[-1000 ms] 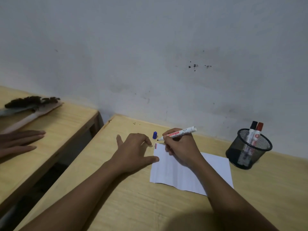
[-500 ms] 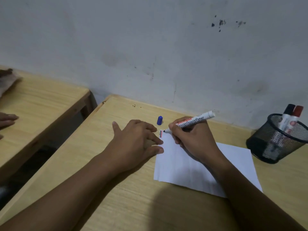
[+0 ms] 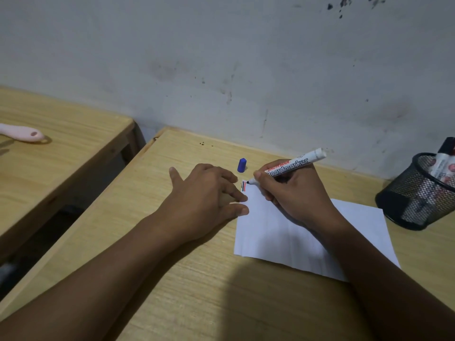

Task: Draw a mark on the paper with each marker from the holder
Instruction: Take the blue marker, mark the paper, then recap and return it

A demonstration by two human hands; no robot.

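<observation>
Wooden desk [image 3: 197, 279] against a scuffed wall: our right hand [image 3: 295, 195] grips the uncapped marker [image 3: 290, 166], tip at the paper [image 3: 278, 232] corner beside red and black strokes [image 3: 243, 186]. Our left hand [image 3: 204, 195] presses flat, grasping nothing. Blue cap [image 3: 242, 165] stands nearby; holder [image 3: 418, 193] keeps two markers, seemingly used.

bare desk [image 3: 172, 279] near; holder [image 3: 416, 193] blocks right, blue cap [image 3: 242, 165] perhaps loose.

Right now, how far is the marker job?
Done: red and black marks sit at the paper corner. In hand: right hand puts the uncapped marker beside them; blue cap stands apart. Left: recapping, returning to holder.
</observation>
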